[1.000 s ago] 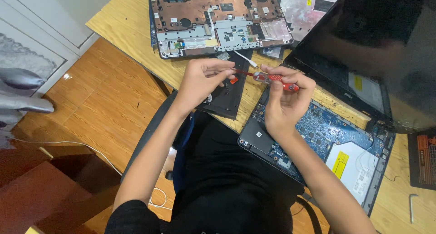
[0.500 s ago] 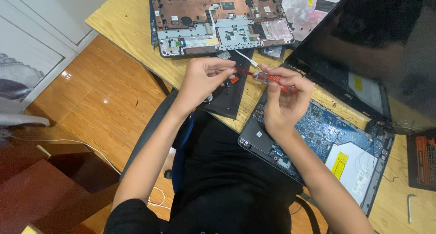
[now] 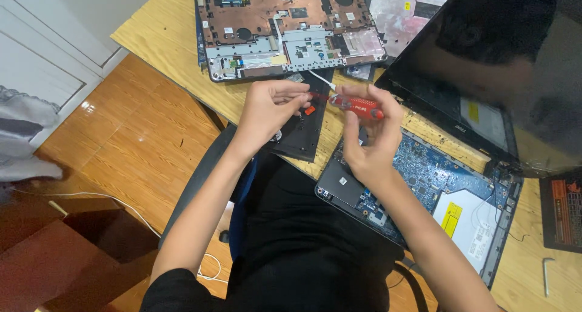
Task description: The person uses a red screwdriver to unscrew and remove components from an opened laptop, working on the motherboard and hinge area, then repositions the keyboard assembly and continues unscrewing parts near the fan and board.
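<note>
Wooden desk (image 3: 163, 36): both hands grip red screwdriver (image 3: 357, 106).

Glossy black screen (image 3: 515, 63), wooden table (image 3: 163, 33), translucent red screwdriver (image 3: 357, 106)

Bare tabletop (image 3: 163, 36) is seen only as a strip left of the upturned laptop cover (image 3: 285, 30). Passage ahead of both hands is blocked by that cover. The right side is closed off by the raised dark screen (image 3: 509, 63) and the exposed blue circuit board (image 3: 424, 172). A black panel (image 3: 303, 130) overhangs the near edge. Open floor (image 3: 121, 142) lies left.
</note>
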